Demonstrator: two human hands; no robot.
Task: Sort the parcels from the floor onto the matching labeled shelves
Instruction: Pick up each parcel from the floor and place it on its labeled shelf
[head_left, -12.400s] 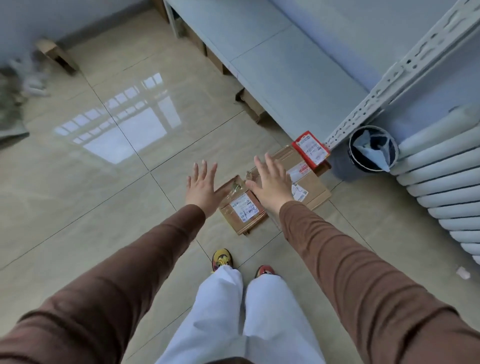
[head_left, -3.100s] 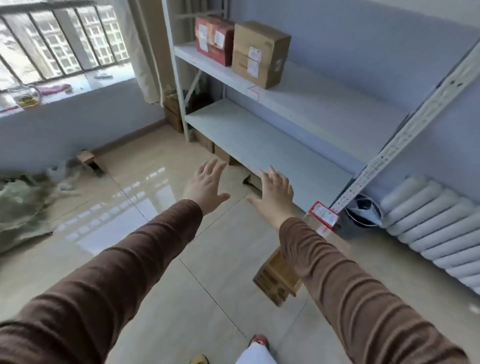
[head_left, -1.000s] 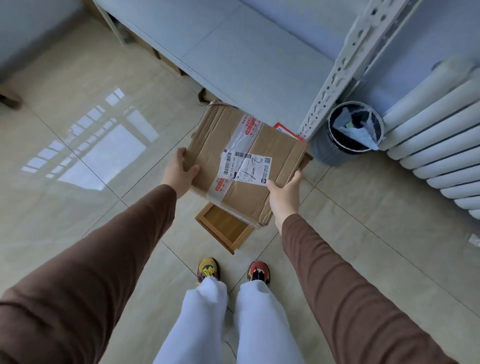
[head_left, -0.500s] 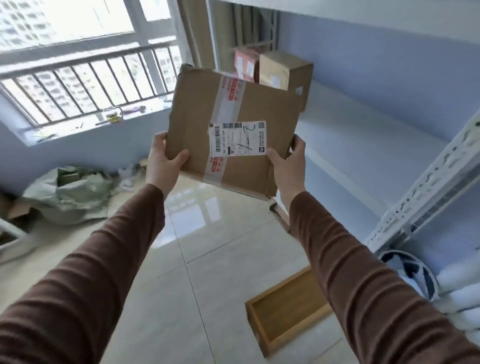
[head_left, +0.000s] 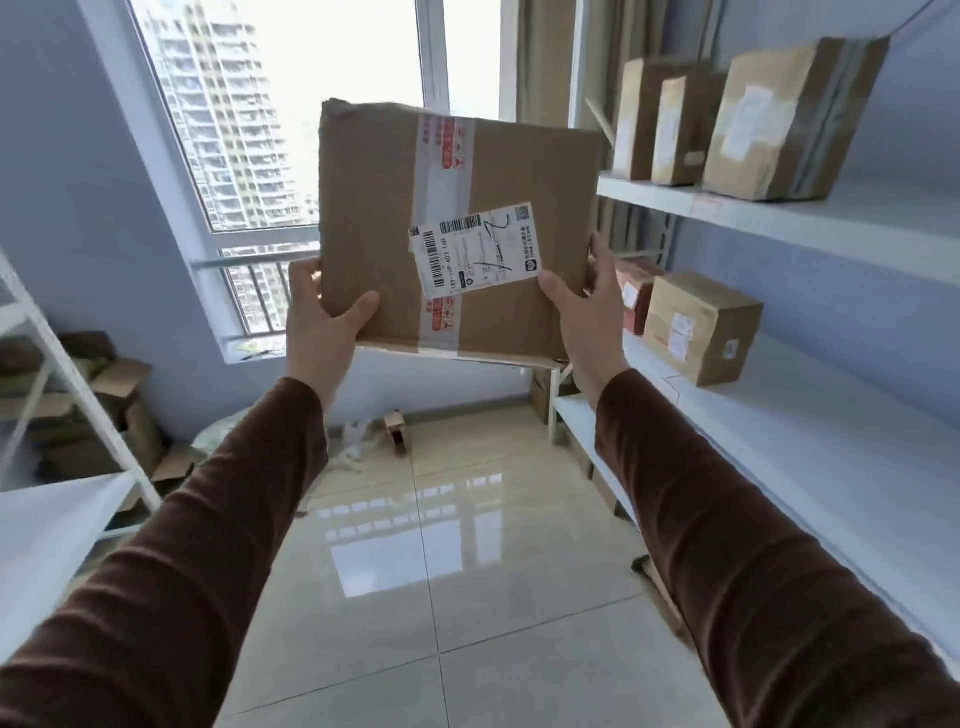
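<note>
I hold a flat brown cardboard parcel (head_left: 519, 166) up in front of me at chest height, its taped face and white shipping label (head_left: 475, 249) turned toward me. My left hand (head_left: 324, 317) grips its lower left edge, thumb across the front. Gripping the lower right edge is my right hand (head_left: 587, 306). The white shelf unit (head_left: 810, 218) stands to my right. Three brown parcels (head_left: 748, 114) stand upright on its upper shelf. A brown box (head_left: 701, 327) and a red parcel (head_left: 636, 296) sit on the shelf below.
A second white rack (head_left: 57, 509) is at my left, with flattened cardboard boxes (head_left: 88, 410) behind it on the floor. A large window (head_left: 291, 119) fills the far wall. Small clutter (head_left: 374, 436) lies on the glossy tiled floor beneath it.
I have lifted the parcel from the floor and raised it higher, and my view has swung up from the floor to the window and upper shelves.
</note>
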